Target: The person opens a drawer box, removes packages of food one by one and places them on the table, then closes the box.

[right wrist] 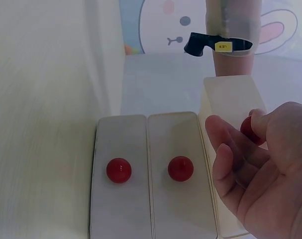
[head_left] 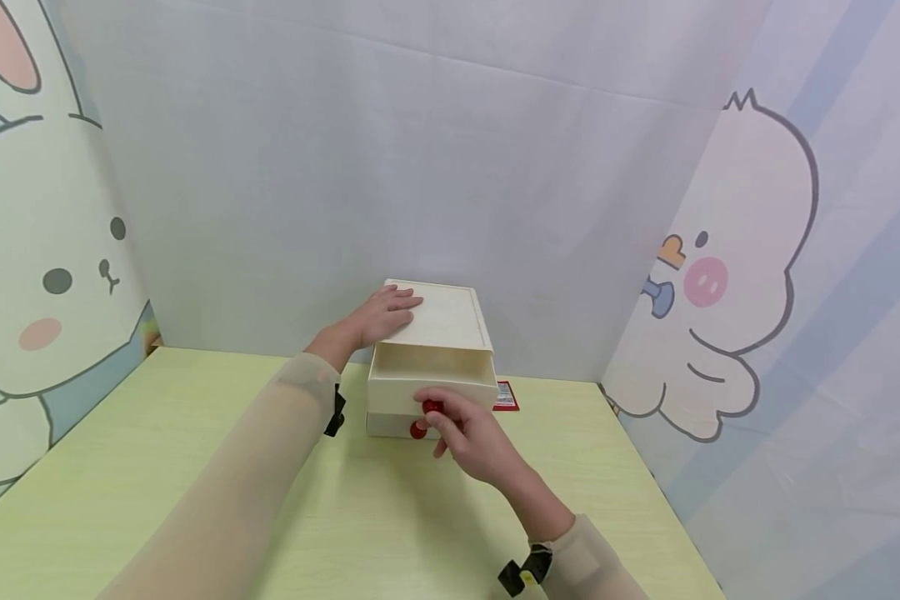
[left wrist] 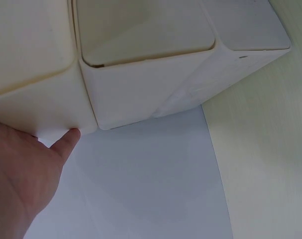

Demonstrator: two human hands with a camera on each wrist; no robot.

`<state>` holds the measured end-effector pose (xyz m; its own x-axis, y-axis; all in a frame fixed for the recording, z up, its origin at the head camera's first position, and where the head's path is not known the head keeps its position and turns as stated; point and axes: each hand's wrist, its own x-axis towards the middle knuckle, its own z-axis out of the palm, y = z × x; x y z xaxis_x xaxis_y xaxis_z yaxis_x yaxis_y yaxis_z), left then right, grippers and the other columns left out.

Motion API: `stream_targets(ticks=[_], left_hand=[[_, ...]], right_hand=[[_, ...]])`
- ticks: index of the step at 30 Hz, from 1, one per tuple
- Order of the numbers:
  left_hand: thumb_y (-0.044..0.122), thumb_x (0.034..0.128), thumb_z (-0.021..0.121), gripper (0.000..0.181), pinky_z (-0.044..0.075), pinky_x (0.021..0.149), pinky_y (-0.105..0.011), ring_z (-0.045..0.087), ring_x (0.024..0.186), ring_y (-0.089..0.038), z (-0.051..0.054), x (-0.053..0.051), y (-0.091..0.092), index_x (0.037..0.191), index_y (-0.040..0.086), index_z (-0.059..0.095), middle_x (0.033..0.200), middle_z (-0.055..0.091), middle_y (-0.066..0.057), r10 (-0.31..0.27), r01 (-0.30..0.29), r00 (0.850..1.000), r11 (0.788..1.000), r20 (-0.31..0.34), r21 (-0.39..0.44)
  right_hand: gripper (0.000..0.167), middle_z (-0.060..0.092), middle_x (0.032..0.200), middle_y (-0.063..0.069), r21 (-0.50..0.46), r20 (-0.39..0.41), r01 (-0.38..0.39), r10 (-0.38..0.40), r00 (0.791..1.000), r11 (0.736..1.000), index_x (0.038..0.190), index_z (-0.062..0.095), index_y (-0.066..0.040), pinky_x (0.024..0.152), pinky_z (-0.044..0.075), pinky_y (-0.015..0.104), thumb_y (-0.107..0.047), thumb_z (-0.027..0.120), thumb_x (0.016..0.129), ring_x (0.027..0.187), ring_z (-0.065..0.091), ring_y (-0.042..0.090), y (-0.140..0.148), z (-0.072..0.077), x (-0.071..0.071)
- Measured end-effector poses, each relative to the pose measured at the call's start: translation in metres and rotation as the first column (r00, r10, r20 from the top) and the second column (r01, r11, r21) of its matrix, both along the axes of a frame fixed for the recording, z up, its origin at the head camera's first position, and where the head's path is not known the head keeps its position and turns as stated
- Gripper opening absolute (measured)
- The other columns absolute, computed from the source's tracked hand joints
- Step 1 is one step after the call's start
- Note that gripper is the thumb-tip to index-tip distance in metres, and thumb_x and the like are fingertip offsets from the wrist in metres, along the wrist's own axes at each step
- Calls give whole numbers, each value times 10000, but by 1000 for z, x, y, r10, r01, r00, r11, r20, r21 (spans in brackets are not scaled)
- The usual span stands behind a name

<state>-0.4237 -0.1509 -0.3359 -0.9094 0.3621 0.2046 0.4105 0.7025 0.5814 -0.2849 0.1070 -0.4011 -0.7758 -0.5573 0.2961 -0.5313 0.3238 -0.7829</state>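
Your R grip (right wrist: 265,174) is at R of view, holding a red knob (right wrist: 250,131) (partly hidden by your digits) on the front of the jutting drawer (right wrist: 230,97). Just L of it, approx. side by side, you've 2 more off-white fronts: the mid. front (right wrist: 183,214) w/ its own knob (right wrist: 180,169), then the far-L front (right wrist: 121,209) w/ another round knob (right wrist: 119,171), both red & well clear of your fingers. Pale table (right wrist: 36,119) fills the L side. Up top, a forearm (right wrist: 233,64) w/ black band (right wrist: 240,45) & yellow label (right wrist: 224,47); cartoon face (right wrist: 160,30) in bkgd.
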Motion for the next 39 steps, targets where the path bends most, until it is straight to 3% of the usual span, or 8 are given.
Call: stream_targets(ticks=[5,13,17,23,28,33,39], left_hand=[[317,1130,380,590,52,1398,-608,71,1729,-404,0,0,0,1688,134,446,1818,292,-138,0,0,1000,1000,-3,-1],[329,1136,361,597,38,1398,-608,62,1728,-412,-1,-1,-1,1693,127,432,1820,278,-149,-5,5,1000,1000,-6,-11],[327,1142,364,588,36,1397,-613,52,1731,-397,0,1,-1,1694,139,434,1825,271,-136,-8,8,1000,1000,8,-7],[330,1142,355,595,33,1395,-620,56,1728,-412,0,1,-1,1698,130,423,1825,265,-146,-6,6,1000,1000,-5,-17],[325,1139,349,598,31,1394,-623,53,1727,-417,0,1,-2,1698,124,422,1824,264,-152,-7,7,1000,1000,-9,-13],[323,1141,348,595,30,1394,-622,51,1727,-416,0,2,-2,1696,123,426,1824,266,-151,-8,8,1000,1000,-6,-10],[329,1141,344,597,36,1393,-624,51,1728,-414,0,1,-2,1696,126,427,1823,268,-150,-8,8,1000,1000,-9,-16]], right_hand=[[339,743,1178,162,-6,7,-6,6,1000,1000,1451,678,-208,721,679,395,-123,600,1132,870,724,158,-1,0,-2],[347,747,1171,107,7,7,13,-13,1000,1000,1464,670,-224,743,679,463,-139,602,1134,782,727,189,-2,1,-5],[346,736,1199,172,3,7,12,-12,1000,1000,1470,665,-211,747,676,481,-139,592,1139,760,719,192,-4,1,-8],[341,721,1194,229,5,2,15,-15,1000,1000,1468,662,-196,717,670,392,-136,584,1142,722,710,213,-5,2,-11],[341,743,1158,171,4,-5,27,-27,1000,1000,1462,667,-192,698,664,362,-125,591,1137,711,714,208,-7,2,-12],[350,762,1141,101,-10,2,37,-37,999,999,1452,673,-193,724,673,485,-86,594,1127,816,741,179,-9,3,-13],[353,730,1227,197,-12,-4,33,-33,999,999,1457,669,-183,716,674,462,-77,576,1133,962,757,181,-10,2,-18]])
